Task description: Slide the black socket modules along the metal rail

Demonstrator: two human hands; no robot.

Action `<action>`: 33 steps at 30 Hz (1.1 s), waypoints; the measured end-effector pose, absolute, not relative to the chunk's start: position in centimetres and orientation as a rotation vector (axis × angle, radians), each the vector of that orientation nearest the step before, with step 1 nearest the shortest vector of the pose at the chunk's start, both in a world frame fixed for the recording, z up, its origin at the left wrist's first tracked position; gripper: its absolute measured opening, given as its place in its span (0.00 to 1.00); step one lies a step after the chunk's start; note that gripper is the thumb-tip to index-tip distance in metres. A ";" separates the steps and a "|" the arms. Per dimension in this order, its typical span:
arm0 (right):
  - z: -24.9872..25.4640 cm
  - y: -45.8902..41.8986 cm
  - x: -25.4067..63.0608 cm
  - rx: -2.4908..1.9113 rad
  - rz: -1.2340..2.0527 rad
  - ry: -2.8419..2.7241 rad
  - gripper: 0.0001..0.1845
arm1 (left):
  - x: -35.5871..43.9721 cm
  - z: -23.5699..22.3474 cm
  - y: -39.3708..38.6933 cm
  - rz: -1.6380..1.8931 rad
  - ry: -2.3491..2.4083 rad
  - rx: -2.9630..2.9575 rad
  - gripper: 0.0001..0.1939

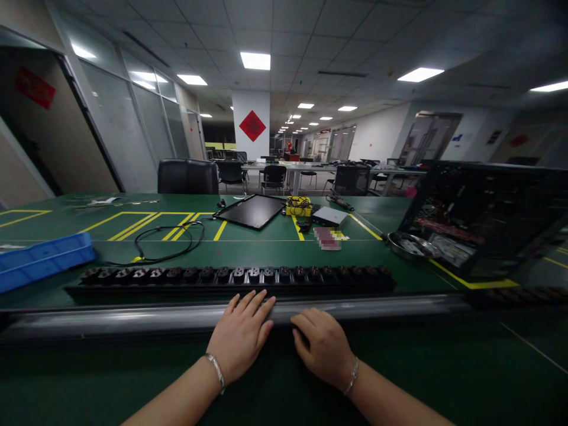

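A long dark bar with a shiny grey top (133, 316) lies across the green table in front of me. My left hand (239, 337) rests flat on it, fingers stretched out and pointing toward the far side. To its right, my right hand (323, 346) is at the bar's near side, fingers bent and thumb apart, with nothing seen in it. Just beyond the bar runs a black strip with a row of socket-like blocks (239, 276); my left fingertips come close to its near edge. Each wrist wears a silvery bracelet.
A blue plastic bin (44, 260) stands at left, near a coiled black cable (168, 242). Farther back lie a dark flat panel (255, 211), a yellow box (298, 206) and a grey box (331, 216). At right are a metal bowl (410, 245) and an open computer case (483, 219).
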State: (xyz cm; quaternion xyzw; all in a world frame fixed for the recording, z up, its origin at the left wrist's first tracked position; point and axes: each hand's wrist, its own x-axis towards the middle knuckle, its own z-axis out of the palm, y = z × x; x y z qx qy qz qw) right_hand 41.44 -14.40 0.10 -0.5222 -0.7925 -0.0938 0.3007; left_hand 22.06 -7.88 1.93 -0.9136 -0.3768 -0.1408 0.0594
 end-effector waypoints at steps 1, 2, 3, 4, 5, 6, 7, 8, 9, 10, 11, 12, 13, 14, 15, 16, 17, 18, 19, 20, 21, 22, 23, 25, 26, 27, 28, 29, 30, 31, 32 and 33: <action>0.4 -14.5 41.7 -1.357 -0.245 -2.114 0.10 | 22.1 2.0 -7.9 -0.429 -1.149 -2.770 0.22; 0.7 -14.4 42.1 -1.332 -0.257 -2.112 0.10 | 22.1 2.0 -7.8 -0.432 -1.155 -2.772 0.22; 1.1 -14.4 42.9 -1.316 -0.289 -2.090 0.10 | 22.2 2.0 -7.8 -0.437 -1.159 -2.774 0.22; 1.5 -14.2 44.0 -1.316 -0.342 -2.050 0.10 | 22.2 2.0 -7.8 -0.442 -1.158 -2.776 0.23; 1.9 -14.0 45.5 -1.336 -0.414 -1.985 0.10 | 22.3 2.0 -7.8 -0.449 -1.154 -2.778 0.23; 2.3 -13.7 47.5 -1.379 -0.500 -1.906 0.11 | 22.3 2.0 -7.8 -0.456 -1.150 -2.779 0.23; 2.6 -13.5 49.8 -1.442 -0.602 -1.809 0.11 | 22.3 2.0 -7.8 -0.464 -1.148 -2.778 0.23; 2.8 -13.4 52.4 -1.527 -0.702 -1.692 0.12 | 22.3 2.0 -7.8 -0.470 -1.149 -2.776 0.23; 2.9 -13.4 55.1 -1.637 -0.797 -1.549 0.13 | 22.3 2.0 -7.7 -0.472 -1.152 -2.775 0.23; 2.8 -13.6 57.9 -1.744 -0.884 -1.386 0.16 | 22.3 2.0 -7.7 -0.471 -1.156 -2.774 0.23; 2.6 -14.1 60.6 -1.844 -0.942 -1.240 0.20 | 22.3 2.1 -7.7 -0.470 -1.162 -2.774 0.23; 2.3 -14.6 63.1 -1.935 -0.971 -1.092 0.24 | 22.3 2.1 -7.7 -0.469 -1.164 -2.775 0.23; 2.0 -15.3 65.2 -2.039 -0.948 -0.972 0.27 | 22.3 2.2 -7.7 -0.471 -1.164 -2.777 0.23; 1.6 -16.0 67.0 -2.159 -0.855 -0.869 0.31 | 22.3 2.2 -7.8 -0.473 -1.162 -2.780 0.23; 1.3 -16.7 68.4 -2.257 -0.733 -0.749 0.33 | 22.3 2.3 -7.8 -0.474 -1.162 -2.783 0.23; 1.0 -17.3 69.5 -2.327 -0.613 -0.662 0.36 | 22.4 2.3 -7.8 -0.474 -1.164 -2.785 0.23; 0.7 -17.7 70.3 -2.368 -0.519 -0.608 0.37 | 22.4 2.3 -7.8 -0.474 -1.168 -2.785 0.23; 0.5 -18.1 70.8 -2.389 -0.447 -0.576 0.38 | 22.4 2.3 -7.8 -0.474 -1.170 -2.784 0.23; 0.4 -18.3 71.2 -2.398 -0.402 -0.567 0.38 | 22.4 2.3 -7.8 -0.477 -1.173 -2.780 0.23; 0.3 -18.5 71.5 -2.402 -0.373 -0.566 0.38 | 22.4 2.3 -7.8 -0.479 -1.175 -2.775 0.23; 0.3 -18.5 71.6 -2.406 -0.343 -0.561 0.37 | 22.4 2.3 -7.8 -0.480 -1.177 -2.771 0.23; 0.3 -18.6 71.8 -2.410 -0.315 -0.555 0.36 | 22.5 2.2 -7.8 -0.477 -1.178 -2.769 0.23; 0.3 -18.6 71.9 -2.412 -0.295 -0.548 0.36 | 22.5 2.2 -7.8 -0.472 -1.180 -2.768 0.23; 0.4 -18.7 72.0 -2.414 -0.274 -0.534 0.35 | 22.5 2.2 -7.9 -0.459 -1.184 -2.772 0.23; 0.4 -18.7 72.1 -2.415 -0.270 -0.523 0.35 | 22.5 2.3 -7.9 -0.454 -1.184 -2.775 0.23; 0.3 -18.7 72.2 -2.418 -0.267 -0.511 0.35 | 22.5 2.3 -7.9 -0.451 -1.185 -2.777 0.23; 0.3 -18.7 72.2 -2.424 -0.263 -0.499 0.36 | 22.5 2.3 -7.9 -0.449 -1.186 -2.777 0.23; 0.3 -18.8 72.3 -2.432 -0.255 -0.493 0.37 | 22.5 2.3 -7.9 -0.448 -1.187 -2.776 0.23; 0.2 -18.8 72.5 -2.440 -0.249 -0.492 0.38 | 22.5 2.3 -7.9 -0.446 -1.187 -2.775 0.23; 0.2 -18.8 72.6 -2.448 -0.247 -0.497 0.38 | 22.5 2.3 -7.9 -0.448 -1.189 -2.774 0.23; 0.1 -18.8 72.8 -2.454 -0.251 -0.505 0.38 | 22.5 2.3 -7.9 -0.450 -1.189 -2.773 0.23; -0.1 -18.9 73.0 -2.458 -0.263 -0.514 0.38 | 22.5 2.3 -7.9 -0.456 -1.189 -2.772 0.24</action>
